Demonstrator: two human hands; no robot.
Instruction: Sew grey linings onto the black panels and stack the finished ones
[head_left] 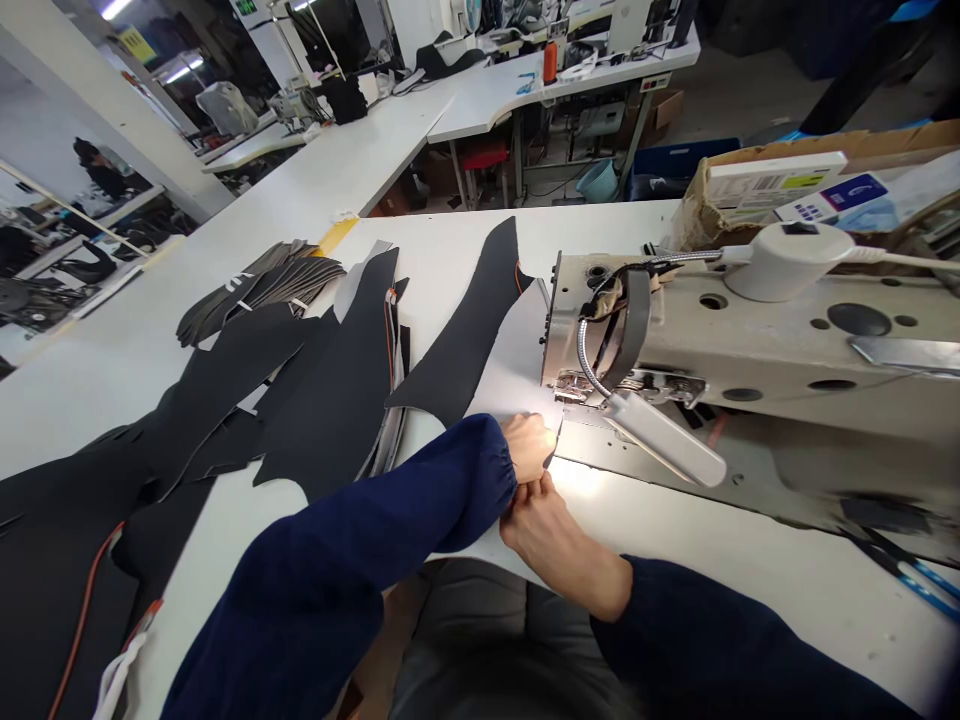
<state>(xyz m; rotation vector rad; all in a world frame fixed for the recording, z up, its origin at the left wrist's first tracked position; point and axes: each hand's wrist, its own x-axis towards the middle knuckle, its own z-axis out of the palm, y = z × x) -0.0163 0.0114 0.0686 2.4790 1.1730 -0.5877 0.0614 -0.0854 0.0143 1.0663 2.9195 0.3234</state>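
Grey piece (510, 360) flat on the table (660, 510), its right edge right up against the machine (675, 300), with a black piece (469, 325) just to its left, and both hands are in at the near corner! Left hand (529, 445) is on that corner, fingers curled in close, little opening to be seen; whether they pinch the grey piece or only press on it, I cannot tell. Right hand (551, 535) sits just below, fingers bent and drawn together, fingertips tucked up against the left; what they have hold of is hidden.

Lovely light here: the lamp (667, 440) throws a bright patch beside the knuckles, so the edge can be judged by eye. Good handling, I'd say, calls for a light touch: edges matched between the fingertips, the sheet kept flat, no tugging that would skew it. The left could steady the broad part while the right does the fine work at the corner. Mind the metal foot (577, 388), near the left hand; fingertips belong well clear of it.

Off to the left, the dark stack (330, 400) lies well apart from the hands, its orange edging (389, 335) showing. Any drag on the black piece could pull the grey one askew, so slack matters.
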